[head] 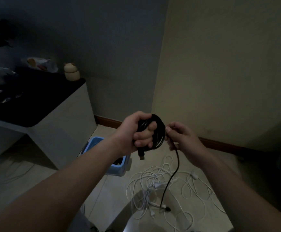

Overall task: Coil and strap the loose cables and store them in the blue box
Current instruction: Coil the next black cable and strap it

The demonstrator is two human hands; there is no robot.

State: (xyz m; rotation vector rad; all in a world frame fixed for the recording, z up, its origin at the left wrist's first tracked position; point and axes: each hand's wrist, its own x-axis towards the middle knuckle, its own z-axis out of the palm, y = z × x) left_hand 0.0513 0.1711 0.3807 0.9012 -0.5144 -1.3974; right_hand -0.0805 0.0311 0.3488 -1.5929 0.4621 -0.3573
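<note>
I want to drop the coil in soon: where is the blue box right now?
In the head view the blue box sits on the floor left of centre, beside the white cabinet, partly hidden behind the left forearm.

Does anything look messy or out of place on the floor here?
Yes: thin white cables lie in a loose tangle on the tiled floor, right of the blue plastic box. The black cable, coiled in the left hand and pinched by the right hand, trails its tail down into that tangle.
</note>
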